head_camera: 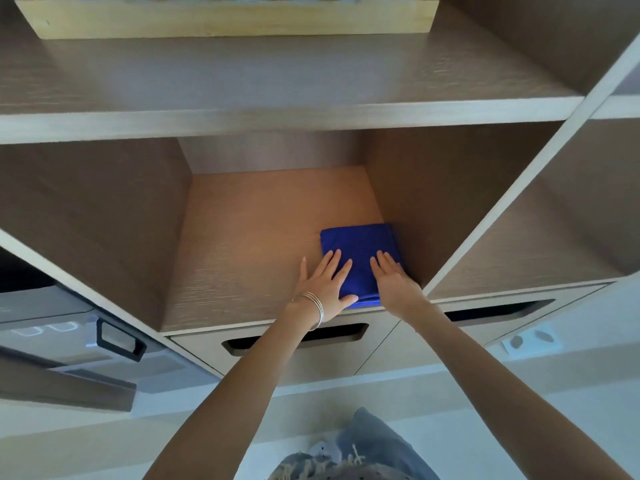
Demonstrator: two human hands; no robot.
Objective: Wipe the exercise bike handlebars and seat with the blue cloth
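A folded blue cloth (pixel 358 242) lies on the floor of an open wooden shelf compartment (pixel 249 244), against its right wall and near the front edge. My left hand (pixel 325 280) rests flat on the cloth's left side, fingers spread, thumb at its front edge; thin bangles circle the wrist. My right hand (pixel 393 277) lies flat on the cloth's right side, fingers extended. Neither hand has closed around the cloth. No exercise bike is in view.
Above the compartment runs a wide shelf (pixel 277 74) holding a light wooden tray (pixel 225 19). Another compartment (pixel 554 230) opens to the right. Below are drawer fronts with slot handles (pixel 298 337). A grey appliance with a black handle (pixel 119 339) stands at lower left.
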